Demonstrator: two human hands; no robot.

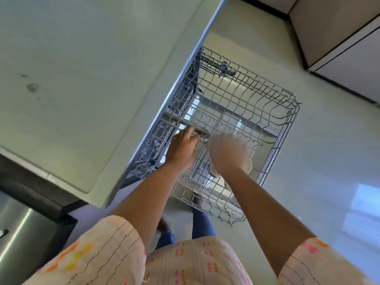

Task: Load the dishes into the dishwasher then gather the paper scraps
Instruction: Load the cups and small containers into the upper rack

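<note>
Here the step in hand is judged to be seating dishes in the pulled-out dishwasher rack (pixel 242 112), which fills the centre of the frame below the countertop (pixel 82 79) at upper left.

The right hand (pixel 226 153), at frame centre, is closed around pale cream cups or small bowls (pixel 249 166); two rims show below the hand, so it appears to hold a stacked pair, though blur prevents certainty. The left hand (pixel 183 147), just left of it, has its fingers curled at a thin metal item (pixel 202 138) at the rack's wire; whether this is a utensil or part of the rack cannot be told, and the grip is unclear.

Procedure, as judged:
- Steady the rack with the left hand so that it does not roll on its rails.
- Separate the stacked pieces before placing; nested pieces will not wash.
- Invert each piece, mouth down, between the upright tines, tilted slightly so water drains.
- Release only when the rim rests on wire.

No other dishes are seen in the rack. No paper scraps are in view.
</note>
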